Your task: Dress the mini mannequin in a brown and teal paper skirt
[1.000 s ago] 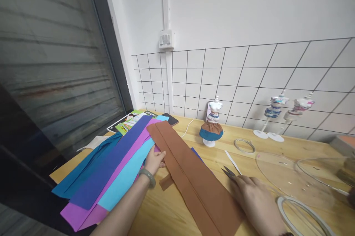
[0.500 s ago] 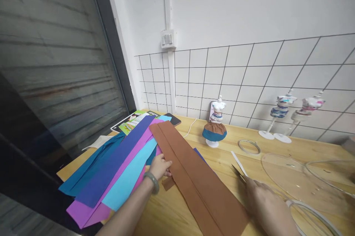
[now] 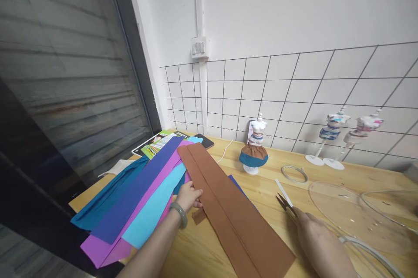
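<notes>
A long strip of brown fabric [image 3: 225,199], creased lengthwise, runs from mid-table to the lower edge of the view. My left hand [image 3: 188,196], with a bracelet at the wrist, pinches its left edge. To the right, my right hand [image 3: 321,236] is wrapped round a pair of scissors [image 3: 286,204]; the dark blades point up and left, slightly parted, away from the brown fabric. A small brown scrap [image 3: 198,215] shows below my left fingers. Left of that hand lie fabric strips in purple-blue [image 3: 137,193], light blue [image 3: 155,208], magenta [image 3: 107,254] and teal [image 3: 107,195].
A small dress form [image 3: 254,151] in a brown-and-teal skirt stands near the wall, with two more forms [image 3: 330,127] farther right. A coiled tube [image 3: 294,174], a narrow white strip [image 3: 283,191] and a clear round sheet [image 3: 355,212] lie at right. A phone [image 3: 206,141] rests behind the fabric.
My right hand and the scissors have shifted slightly right, and the blades now show a small gap. The left hand keeps its hold on the brown fabric.
</notes>
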Tool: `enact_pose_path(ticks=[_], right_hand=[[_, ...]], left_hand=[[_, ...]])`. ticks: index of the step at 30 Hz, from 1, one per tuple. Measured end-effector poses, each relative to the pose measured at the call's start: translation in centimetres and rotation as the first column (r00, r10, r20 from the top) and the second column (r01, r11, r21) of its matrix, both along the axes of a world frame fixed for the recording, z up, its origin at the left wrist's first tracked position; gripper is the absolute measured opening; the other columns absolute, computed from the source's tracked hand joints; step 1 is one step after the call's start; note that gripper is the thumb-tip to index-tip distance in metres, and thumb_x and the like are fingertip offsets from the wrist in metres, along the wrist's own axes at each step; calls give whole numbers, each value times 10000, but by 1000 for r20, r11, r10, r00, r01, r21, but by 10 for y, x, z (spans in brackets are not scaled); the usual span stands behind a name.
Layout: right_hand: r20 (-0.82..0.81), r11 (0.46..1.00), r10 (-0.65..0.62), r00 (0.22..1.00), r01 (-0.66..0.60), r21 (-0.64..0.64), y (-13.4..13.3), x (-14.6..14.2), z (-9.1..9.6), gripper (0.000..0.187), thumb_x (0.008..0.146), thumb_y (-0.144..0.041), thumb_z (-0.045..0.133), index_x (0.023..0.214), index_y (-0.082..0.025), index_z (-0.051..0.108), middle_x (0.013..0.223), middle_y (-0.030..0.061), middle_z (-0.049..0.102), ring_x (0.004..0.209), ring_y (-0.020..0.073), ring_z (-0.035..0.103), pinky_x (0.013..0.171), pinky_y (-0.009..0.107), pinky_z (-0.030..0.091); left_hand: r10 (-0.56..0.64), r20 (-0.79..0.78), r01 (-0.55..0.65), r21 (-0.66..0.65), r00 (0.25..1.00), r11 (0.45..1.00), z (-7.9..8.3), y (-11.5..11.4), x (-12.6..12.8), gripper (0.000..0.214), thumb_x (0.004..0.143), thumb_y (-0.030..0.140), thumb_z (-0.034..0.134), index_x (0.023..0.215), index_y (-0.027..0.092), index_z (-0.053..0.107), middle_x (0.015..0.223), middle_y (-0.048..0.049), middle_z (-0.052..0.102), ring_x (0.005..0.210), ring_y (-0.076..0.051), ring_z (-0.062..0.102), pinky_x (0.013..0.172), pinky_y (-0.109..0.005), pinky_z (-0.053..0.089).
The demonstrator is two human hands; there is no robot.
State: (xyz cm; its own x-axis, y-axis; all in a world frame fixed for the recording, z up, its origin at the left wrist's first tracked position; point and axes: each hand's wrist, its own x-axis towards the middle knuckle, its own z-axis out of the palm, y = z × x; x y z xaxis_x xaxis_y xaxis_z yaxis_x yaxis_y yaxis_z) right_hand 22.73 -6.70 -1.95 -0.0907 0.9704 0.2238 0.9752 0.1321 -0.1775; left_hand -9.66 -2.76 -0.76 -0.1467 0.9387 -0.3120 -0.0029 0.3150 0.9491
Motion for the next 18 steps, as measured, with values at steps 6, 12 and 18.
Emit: enact_pose_path(ticks=[6,12,18], right_hand=[[36,998,-57,998,58,-9,-2,-3,4,366,779,-107,284,1070,-174,497,790,78,622,653,198,622,545,289,423],[29,995,-59,998,61,-74,0,1,-2,363,777,-84,268,1034,-171,509,744,72,612,706,193,620,603,285,430],[58,993,-72,996,77,-95,2,2,-2,320,805,-138,263,1004,-186,510,792,84,621,717,215,625,609,309,430]], left_hand=[[-12,27,13,-14,1000,1000,2,-1,-3,279,683,177,549,952,125,495,725,-61,641,508,-127,603,422,-203,486],[3,28,-3,-12,1000,1000,1,-1,-3,359,683,183,545,1032,146,464,748,-65,650,515,-141,618,420,-203,487],[16,24,-16,-13,1000,1000,-1,0,-3,414,693,147,511,1098,159,425,745,-58,644,497,-138,611,421,-218,489]])
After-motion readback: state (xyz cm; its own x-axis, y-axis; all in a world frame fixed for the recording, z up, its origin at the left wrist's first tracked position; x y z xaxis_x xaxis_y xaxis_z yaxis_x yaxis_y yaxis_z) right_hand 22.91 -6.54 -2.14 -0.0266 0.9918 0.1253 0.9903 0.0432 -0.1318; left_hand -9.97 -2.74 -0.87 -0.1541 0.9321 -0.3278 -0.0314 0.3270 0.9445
